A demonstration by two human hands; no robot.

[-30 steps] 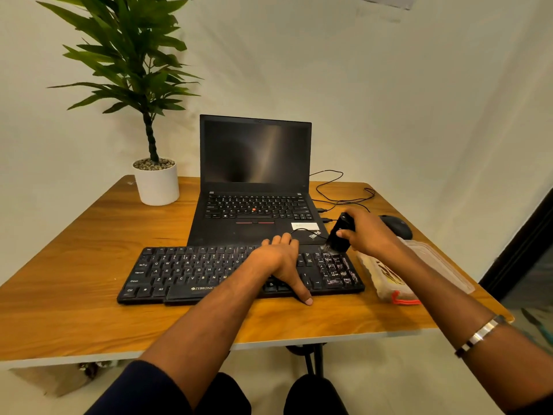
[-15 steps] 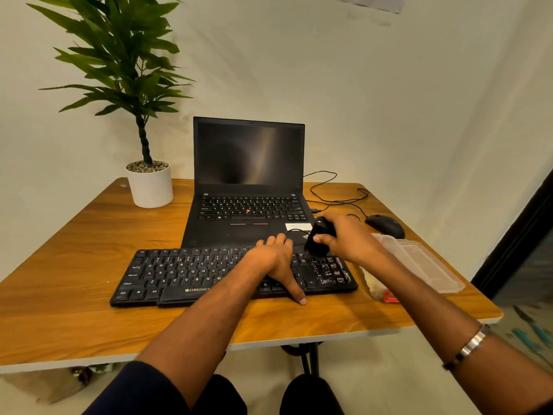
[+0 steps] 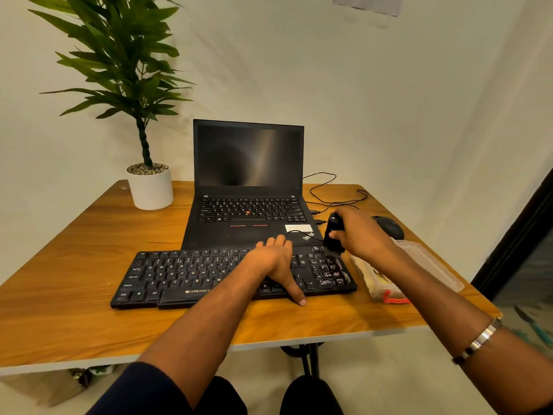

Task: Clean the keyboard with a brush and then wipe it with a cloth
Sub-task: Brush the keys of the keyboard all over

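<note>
Gripped in the curled fingers of the right hand [image 3: 363, 235], the black brush [image 3: 333, 235] stands bristles-down on the right end of the keyboard [image 3: 191, 275]. Left hand [image 3: 273, 263] lies flat on the keys, fingers straight. Keyboard lies on the table [image 3: 74, 265], before the laptop [image 3: 248, 187].

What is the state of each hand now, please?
Left hand: open, resting flat on the keyboard.
Right hand: closed, holding the brush.
</note>
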